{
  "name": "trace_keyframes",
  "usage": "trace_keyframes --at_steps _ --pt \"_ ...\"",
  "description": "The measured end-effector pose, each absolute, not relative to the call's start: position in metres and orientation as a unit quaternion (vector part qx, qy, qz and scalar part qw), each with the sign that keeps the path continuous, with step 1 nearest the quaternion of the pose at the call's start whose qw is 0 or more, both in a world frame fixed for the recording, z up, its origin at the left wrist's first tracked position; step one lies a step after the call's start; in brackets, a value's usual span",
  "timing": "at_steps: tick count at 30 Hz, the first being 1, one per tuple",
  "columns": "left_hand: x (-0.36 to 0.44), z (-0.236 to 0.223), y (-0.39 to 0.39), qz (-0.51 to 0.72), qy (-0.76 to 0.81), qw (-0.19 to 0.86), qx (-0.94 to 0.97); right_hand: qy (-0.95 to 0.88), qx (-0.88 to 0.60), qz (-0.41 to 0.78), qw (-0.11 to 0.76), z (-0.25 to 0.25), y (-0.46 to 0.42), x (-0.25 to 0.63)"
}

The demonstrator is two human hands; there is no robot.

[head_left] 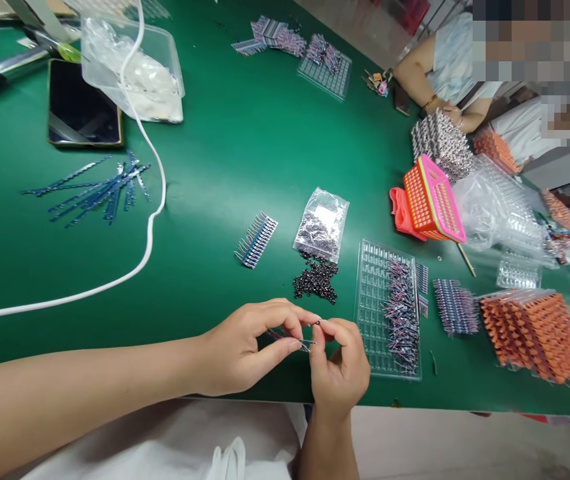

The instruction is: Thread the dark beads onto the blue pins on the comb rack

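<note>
My left hand (pixel 249 350) is closed around a few thin wire-leaded parts (pixel 307 345), whose ends stick out past the thumb. Fingertip to fingertip with it, my right hand (pixel 342 367) pinches a small black bead (pixel 317 323). Just beyond both hands lies a loose pile of black beads (pixel 316 280), spilling from a clear plastic bag (pixel 322 223). A strip of leaded parts (pixel 256 240) rests to the left of the bag. On the right, a clear compartment tray (pixel 372 307) carries a heap of leaded parts (pixel 402 317) along one side.
A white cable (pixel 151 227) curves across the green table (pixel 225 140). Blue strips (pixel 102 190), a phone (pixel 85 103) and a plastic tub (pixel 177 73) lie left. Rightward are a pink-orange basket (pixel 432 200), orange stacked parts (pixel 535 337) and another person's hands (pixel 449 113).
</note>
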State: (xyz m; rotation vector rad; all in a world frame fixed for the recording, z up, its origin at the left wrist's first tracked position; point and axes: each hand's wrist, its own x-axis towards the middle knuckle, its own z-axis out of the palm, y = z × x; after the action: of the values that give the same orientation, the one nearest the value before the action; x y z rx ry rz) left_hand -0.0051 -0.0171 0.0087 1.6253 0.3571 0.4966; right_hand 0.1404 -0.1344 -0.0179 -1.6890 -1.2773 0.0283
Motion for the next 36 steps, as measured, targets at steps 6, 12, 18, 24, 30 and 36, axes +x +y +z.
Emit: trace_keyframes --at_steps 6,12,18,24,30,36 --pt "-0.0052 0.0097 -0.0179 0.227 0.148 0.628 0.729 -0.525 -0.699 -0.019 0.485 -0.0196 -0.1342 0.1394" --pt "-0.0049 0.0087 -0.0179 0.228 0.150 0.629 0.728 -0.538 -0.706 -0.058 0.457 -0.0215 -0.1347 0.1402" --pt "-0.0060 0.0086 -0.0175 0.212 0.161 0.662 0.700 -0.539 -0.711 -0.054 0.449 -0.0217 -0.1335 0.1402" --pt "-0.0056 0.0081 -0.0170 0.175 0.187 0.733 0.630 -0.528 -0.715 -0.023 0.457 -0.0199 -0.1316 0.1400" --pt "-0.0034 0.0088 -0.0165 0.165 0.193 0.766 0.591 -0.523 -0.717 -0.016 0.461 -0.0196 -0.1298 0.1400" --pt "0.0005 0.0072 -0.0191 0.137 0.239 0.829 0.487 -0.471 -0.714 0.060 0.515 -0.0195 -0.1334 0.1398"
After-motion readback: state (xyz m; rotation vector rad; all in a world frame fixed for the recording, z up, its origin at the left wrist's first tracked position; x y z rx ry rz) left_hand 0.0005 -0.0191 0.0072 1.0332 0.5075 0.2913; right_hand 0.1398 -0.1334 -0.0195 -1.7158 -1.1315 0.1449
